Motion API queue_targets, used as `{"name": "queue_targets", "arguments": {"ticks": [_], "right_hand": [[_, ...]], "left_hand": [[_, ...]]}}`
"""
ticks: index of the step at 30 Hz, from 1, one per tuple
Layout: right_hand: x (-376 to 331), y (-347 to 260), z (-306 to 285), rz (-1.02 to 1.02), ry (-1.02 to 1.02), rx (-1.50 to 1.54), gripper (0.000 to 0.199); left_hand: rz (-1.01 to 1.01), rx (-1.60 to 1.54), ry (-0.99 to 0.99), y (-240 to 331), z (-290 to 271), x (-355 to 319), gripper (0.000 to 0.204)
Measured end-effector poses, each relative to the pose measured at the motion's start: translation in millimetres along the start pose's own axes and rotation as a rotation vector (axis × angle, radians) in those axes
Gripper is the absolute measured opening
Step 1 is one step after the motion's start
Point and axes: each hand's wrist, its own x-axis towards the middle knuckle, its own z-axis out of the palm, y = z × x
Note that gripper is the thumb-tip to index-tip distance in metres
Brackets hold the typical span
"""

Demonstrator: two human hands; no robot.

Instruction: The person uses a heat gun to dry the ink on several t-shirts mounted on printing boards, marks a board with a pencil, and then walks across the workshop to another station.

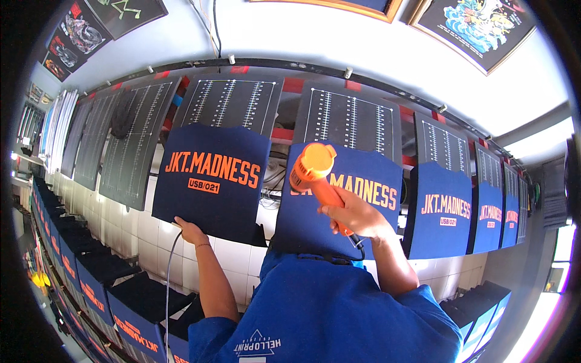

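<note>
My right hand [356, 213] grips the handle of an orange heat gun [316, 160]. Its wide head is over a navy fabric panel with orange lettering [339, 221], covering part of the print. A black cord leaves the handle's lower end. My left hand [192, 232] is closed around a thin grey cord [168, 284], which hangs down toward the lower edge. That hand is at the bottom edge of a second navy printed panel [209, 160]; whether it touches the fabric I cannot tell. Both panels lie on dark boards.
Dark boards marked with white scales [233, 100] stand in a row along a rail [290, 65]. More printed navy panels [445, 199] lie to the right. Another row of printed panels [130, 317] runs along the lower left. Framed pictures [478, 30] hang on the white wall.
</note>
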Motion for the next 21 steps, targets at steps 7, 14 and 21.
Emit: {"name": "queue_targets", "arguments": {"ticks": [7, 14, 21], "right_hand": [[7, 9, -7, -0.070, 0.175, 0.007, 0.036], [-49, 22, -21, 0.061, 0.053, -0.009, 0.035], [-82, 43, -25, 0.091, 0.166, 0.049, 0.038]], "left_hand": [[0.006, 0.006, 0.011, -7, 3, 13, 0.088], [-0.004, -0.005, 0.018, -5, 3, 6, 0.087], [-0.035, -0.053, 0.002, 4, 3, -6, 0.085]]}}
